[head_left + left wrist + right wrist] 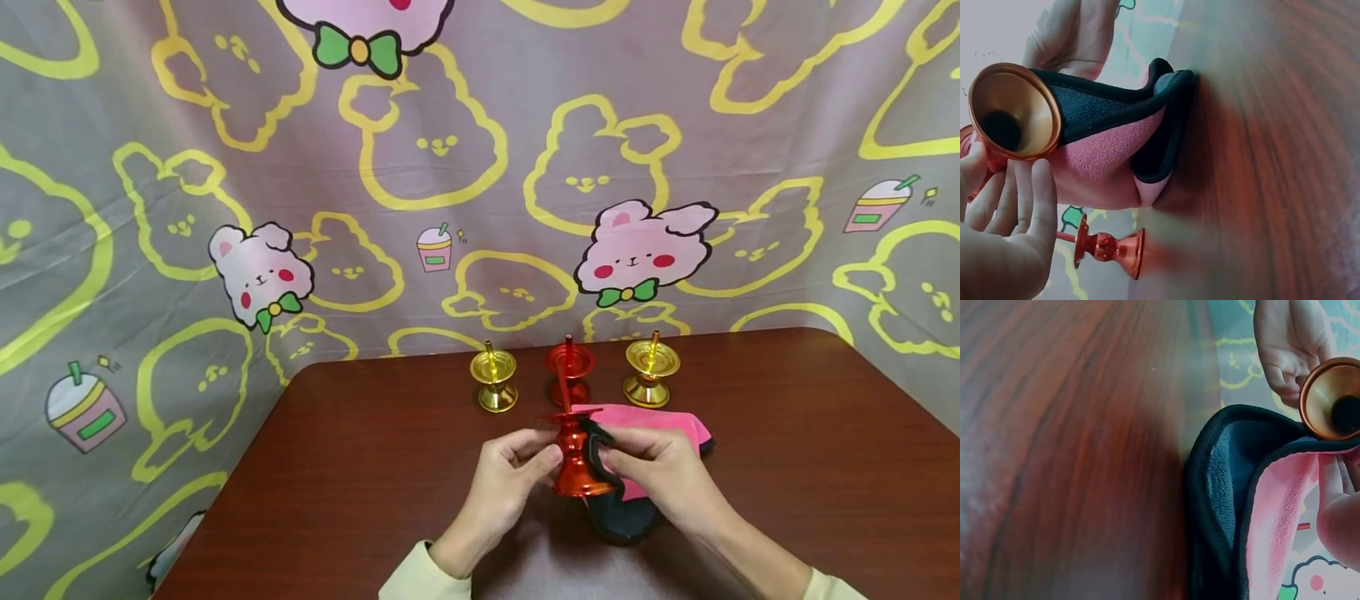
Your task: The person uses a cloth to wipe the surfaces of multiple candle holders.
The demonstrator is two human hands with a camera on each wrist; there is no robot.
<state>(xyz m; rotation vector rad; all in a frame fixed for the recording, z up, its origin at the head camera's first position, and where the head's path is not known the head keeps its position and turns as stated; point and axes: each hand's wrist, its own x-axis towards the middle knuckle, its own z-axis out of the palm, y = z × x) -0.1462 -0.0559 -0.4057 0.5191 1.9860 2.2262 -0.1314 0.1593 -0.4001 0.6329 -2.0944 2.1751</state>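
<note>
At the head view's centre, the front red holder (576, 479) partly hides the rear one (582, 363) — and the right wrist view's right edge crops it; cloth (1279, 506) runs off below.

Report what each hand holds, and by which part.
Left hand: red metallic candle holder, by the waist above its flared base. Right hand: pink-and-black plush cloth, by its dark-trimmed edge.

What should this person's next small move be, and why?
Probably rotate the raised red candlestick slightly against the pink-and-black cloth: the left grip holds its body, while the right grip pinches the cloth at one side, leaving the near side uncovered.
</note>
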